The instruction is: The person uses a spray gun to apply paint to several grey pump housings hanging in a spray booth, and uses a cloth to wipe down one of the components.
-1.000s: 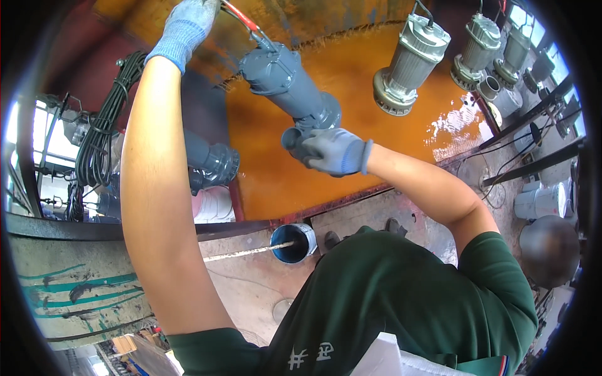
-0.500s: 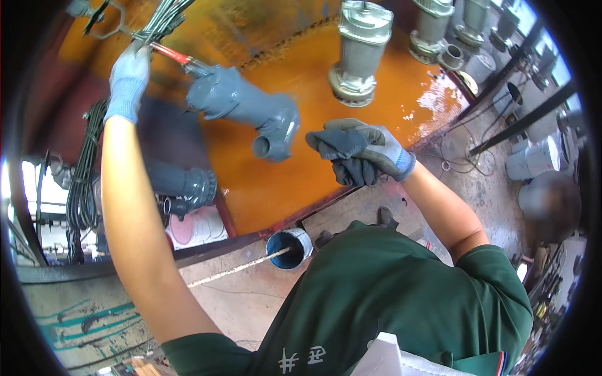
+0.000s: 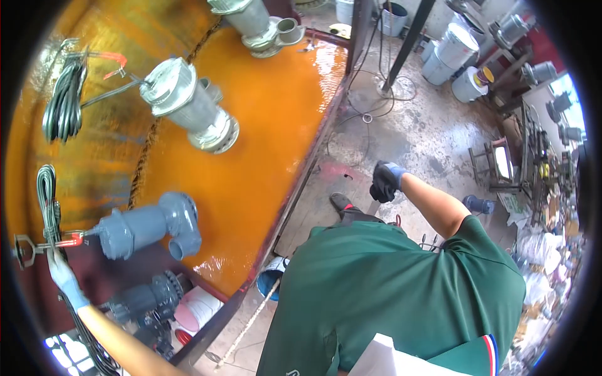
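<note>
My left hand (image 3: 68, 282), in a light blue glove, reaches out at the far left. Its fingers close round the lower end of a coiled dark cable (image 3: 47, 194), beside a hook with a red part (image 3: 70, 240). From there a glossy blue-grey pump (image 3: 141, 229) hangs tilted, its outlet pointing down over the orange floor of the booth. My right hand (image 3: 394, 174), in a grey and blue glove, is closed on a crumpled dark rag (image 3: 381, 189), held out to my right, well apart from the pump.
An unpainted silver pump (image 3: 188, 106) hangs further off, with its own coiled cable (image 3: 66, 97). Another silver pump (image 3: 251, 25) is beyond. A blue-lined bucket (image 3: 271, 276) with a rope-wrapped stick (image 3: 248, 326) stands by the booth's edge. Hoses (image 3: 360, 81) lie across the concrete floor (image 3: 433, 135).
My view has swung to the right. The held cable and the pump now appear lower and further left. My right hand has moved away from the pump with the rag still in it.
</note>
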`<state>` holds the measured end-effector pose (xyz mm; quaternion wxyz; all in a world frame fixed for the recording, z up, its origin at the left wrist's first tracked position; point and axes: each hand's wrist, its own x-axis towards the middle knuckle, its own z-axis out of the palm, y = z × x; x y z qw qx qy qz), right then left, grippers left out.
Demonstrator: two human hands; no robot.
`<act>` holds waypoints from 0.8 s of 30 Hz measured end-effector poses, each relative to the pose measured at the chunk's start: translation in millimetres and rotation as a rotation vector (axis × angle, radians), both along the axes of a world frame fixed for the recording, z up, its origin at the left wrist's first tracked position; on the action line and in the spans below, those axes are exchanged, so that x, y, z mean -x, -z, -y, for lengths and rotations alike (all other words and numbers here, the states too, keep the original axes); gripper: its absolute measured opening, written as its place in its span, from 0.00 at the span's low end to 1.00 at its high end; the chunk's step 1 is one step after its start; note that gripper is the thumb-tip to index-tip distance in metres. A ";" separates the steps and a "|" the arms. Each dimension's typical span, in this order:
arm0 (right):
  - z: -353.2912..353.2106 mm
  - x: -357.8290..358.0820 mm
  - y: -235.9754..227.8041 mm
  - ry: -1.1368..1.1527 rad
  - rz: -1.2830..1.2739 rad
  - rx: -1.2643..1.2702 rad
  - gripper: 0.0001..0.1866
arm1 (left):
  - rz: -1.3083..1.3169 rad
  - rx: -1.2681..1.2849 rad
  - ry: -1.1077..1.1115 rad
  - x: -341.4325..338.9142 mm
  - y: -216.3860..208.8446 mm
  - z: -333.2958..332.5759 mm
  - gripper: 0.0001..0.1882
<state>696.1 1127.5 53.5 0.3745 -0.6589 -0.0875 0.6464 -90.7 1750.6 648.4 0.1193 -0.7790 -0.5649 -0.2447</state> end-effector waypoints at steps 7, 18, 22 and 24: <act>-12.5 -41.5 24.0 0.506 -0.303 0.246 0.13 | 0.041 0.012 0.037 54.6 -31.9 21.1 0.28; -15.6 -139.9 32.1 0.433 0.758 0.385 0.28 | 0.268 0.150 0.077 -25.6 7.4 30.6 0.25; -14.8 -153.2 45.6 0.457 0.500 0.340 0.16 | 0.098 -0.011 -0.051 21.4 -16.3 47.2 0.24; 10.7 -163.6 23.0 0.529 0.429 0.346 0.14 | -0.054 -0.050 -0.012 -8.8 -0.1 22.1 0.25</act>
